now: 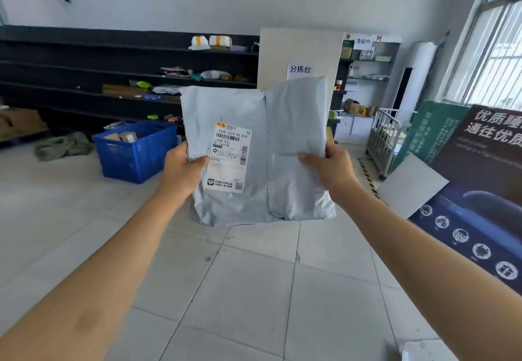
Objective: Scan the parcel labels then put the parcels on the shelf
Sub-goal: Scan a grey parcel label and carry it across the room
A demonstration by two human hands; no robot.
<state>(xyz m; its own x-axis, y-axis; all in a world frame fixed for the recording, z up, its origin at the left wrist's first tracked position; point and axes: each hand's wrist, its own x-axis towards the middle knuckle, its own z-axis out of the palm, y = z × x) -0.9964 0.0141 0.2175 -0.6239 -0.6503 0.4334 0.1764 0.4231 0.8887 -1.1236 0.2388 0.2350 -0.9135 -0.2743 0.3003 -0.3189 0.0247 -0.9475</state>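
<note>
We've got the grey parcel (262, 145) held up mid-air, left hand (180, 167) and right hand (332, 167) pinching its sides, fingers clamped on it, label (228, 160) facing us for reading; shelf (84, 78) well beyond.

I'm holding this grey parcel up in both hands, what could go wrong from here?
1. The thumb of your left hand covers the left edge of the label, which could spoil a scan.
2. Your left hand and right hand only pinch the soft grey parcel at its sides; freeing one might let it sag or slip.
3. A blue crate and a cloth heap lie on the floor before the shelf; the raised parcel may hide them.
</note>
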